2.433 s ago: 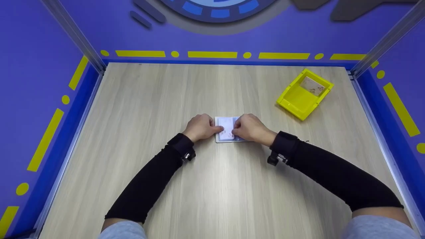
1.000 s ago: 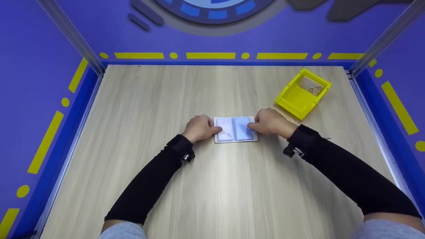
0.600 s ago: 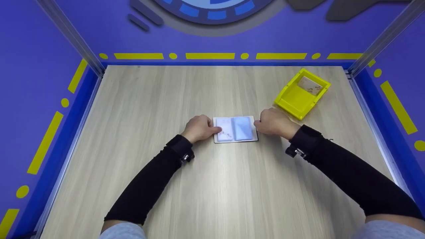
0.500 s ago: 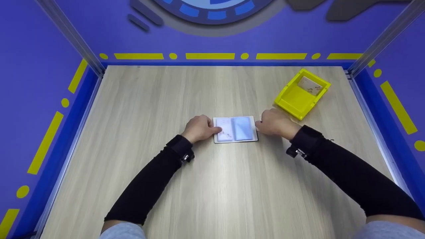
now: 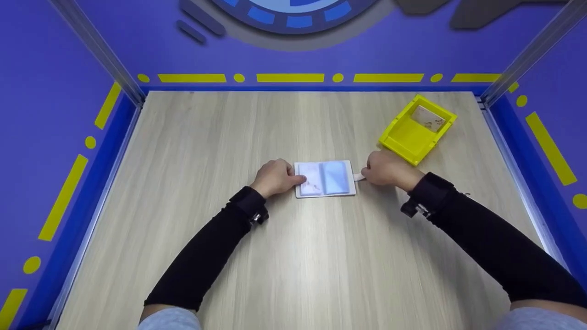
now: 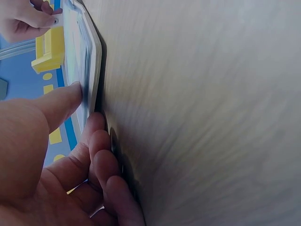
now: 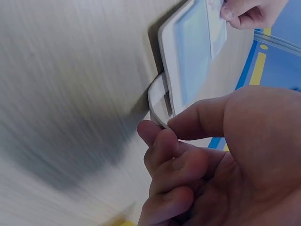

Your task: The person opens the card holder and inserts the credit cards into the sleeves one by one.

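A small card holder [image 5: 325, 178] with a pale cover and clear plastic sleeves lies spread open on the table. Its left sleeve shows a white card with reddish print; the right sleeves look bluish. My left hand [image 5: 276, 178] grips the left edge, thumb on the sleeve and fingertips at the underside, as the left wrist view shows. From the right edge sticks out a short pale strap [image 7: 159, 96], bent in a curve. My right hand [image 5: 386, 170] pinches the strap's end between thumb and fingers [image 7: 165, 143], just right of the holder.
At the back right of the wooden table [image 5: 238, 256] stands a yellow bin [image 5: 408, 145]. A beige printed card [image 5: 428, 118] leans inside it, at its far end. Blue panels [image 5: 293, 59] border the back and both sides.
My right hand has opened the holder's sleeves out flat, then moved right off the cover and drawn the strap out from the right edge. My left hand has stayed at the left edge.
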Tool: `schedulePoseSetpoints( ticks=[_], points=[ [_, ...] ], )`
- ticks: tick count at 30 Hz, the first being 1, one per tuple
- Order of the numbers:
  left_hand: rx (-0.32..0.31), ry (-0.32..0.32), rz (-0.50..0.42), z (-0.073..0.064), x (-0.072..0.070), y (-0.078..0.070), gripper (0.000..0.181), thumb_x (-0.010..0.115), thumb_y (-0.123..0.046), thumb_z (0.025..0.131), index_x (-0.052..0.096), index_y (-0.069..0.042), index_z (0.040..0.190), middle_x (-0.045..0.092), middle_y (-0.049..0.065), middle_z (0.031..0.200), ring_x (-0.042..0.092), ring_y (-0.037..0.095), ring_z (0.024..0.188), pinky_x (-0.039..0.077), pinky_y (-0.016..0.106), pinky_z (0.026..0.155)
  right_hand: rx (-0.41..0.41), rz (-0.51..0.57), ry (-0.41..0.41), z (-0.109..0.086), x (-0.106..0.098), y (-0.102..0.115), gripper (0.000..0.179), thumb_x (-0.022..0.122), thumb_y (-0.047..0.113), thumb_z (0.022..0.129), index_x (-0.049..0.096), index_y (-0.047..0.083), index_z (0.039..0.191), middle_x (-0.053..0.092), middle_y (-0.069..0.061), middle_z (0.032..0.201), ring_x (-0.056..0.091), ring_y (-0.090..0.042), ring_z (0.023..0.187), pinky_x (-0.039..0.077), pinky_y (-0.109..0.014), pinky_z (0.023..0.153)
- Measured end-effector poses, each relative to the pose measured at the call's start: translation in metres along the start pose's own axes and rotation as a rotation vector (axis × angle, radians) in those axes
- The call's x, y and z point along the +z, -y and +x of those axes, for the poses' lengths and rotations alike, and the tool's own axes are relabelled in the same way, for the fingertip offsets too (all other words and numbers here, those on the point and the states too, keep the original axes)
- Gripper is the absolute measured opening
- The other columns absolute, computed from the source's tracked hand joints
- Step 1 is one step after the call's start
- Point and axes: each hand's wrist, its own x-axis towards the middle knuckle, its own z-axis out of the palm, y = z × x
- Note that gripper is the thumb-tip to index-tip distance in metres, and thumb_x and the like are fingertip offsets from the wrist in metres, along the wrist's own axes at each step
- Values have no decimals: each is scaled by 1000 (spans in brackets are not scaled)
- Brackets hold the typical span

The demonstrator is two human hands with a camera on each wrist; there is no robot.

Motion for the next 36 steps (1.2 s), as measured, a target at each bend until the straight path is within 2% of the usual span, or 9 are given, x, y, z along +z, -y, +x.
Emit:
schedulePoseSetpoints(
  ticks=[4, 13, 18, 20, 26, 36],
  points=[
    [0, 1, 6, 0, 0, 0, 52, 83, -50, 96, 58, -23, 60, 47, -12, 60, 49, 15, 68, 35, 30, 64, 7, 40, -10, -2, -3, -2, 33, 57, 27, 108, 77, 0, 108, 60, -6, 79, 56, -22, 73, 44, -34, 64],
    [-5, 8, 17, 1, 0, 0, 48, 81, -52, 97, 62, -22, 65, 53, -10, 65, 52, 15, 70, 38, 30, 66, 5, 87, -56, -12, -16, -10, 33, 55, 28, 108, 74, 5, 93, 54, -2, 72, 53, -20, 68, 43, -33, 61],
    [4, 8, 13, 1, 0, 0, 46, 81, -50, 97, 65, -21, 65, 54, -10, 64, 53, 15, 68, 39, 30, 65, -16, 124, -88, -23, -31, -14, 38, 55, 31, 107, 56, 13, 74, 42, 2, 64, 41, -16, 59, 35, -30, 56],
    [4, 5, 10, 1, 0, 0, 45, 82, -49, 97, 65, -22, 65, 54, -10, 64, 53, 15, 68, 40, 30, 65, -32, 133, -97, -27, -39, -14, 40, 56, 32, 107, 54, 14, 71, 41, 3, 64, 39, -15, 58, 32, -30, 56],
    [-6, 3, 16, 1, -1, 0, 44, 82, -51, 97, 66, -22, 67, 56, -10, 66, 54, 15, 70, 41, 31, 67, -83, 148, -116, -39, -55, 0, 39, 57, 33, 108, 71, 11, 78, 50, 1, 67, 42, -17, 61, 33, -31, 57],
    [0, 8, 24, 1, 0, -1, 43, 82, -49, 96, 67, -22, 66, 58, -10, 67, 55, 16, 70, 41, 30, 67, -129, 236, -152, -34, -46, 35, 35, 58, 33, 108, 81, 9, 95, 51, -2, 72, 47, -21, 67, 35, -32, 60]
  ],
)
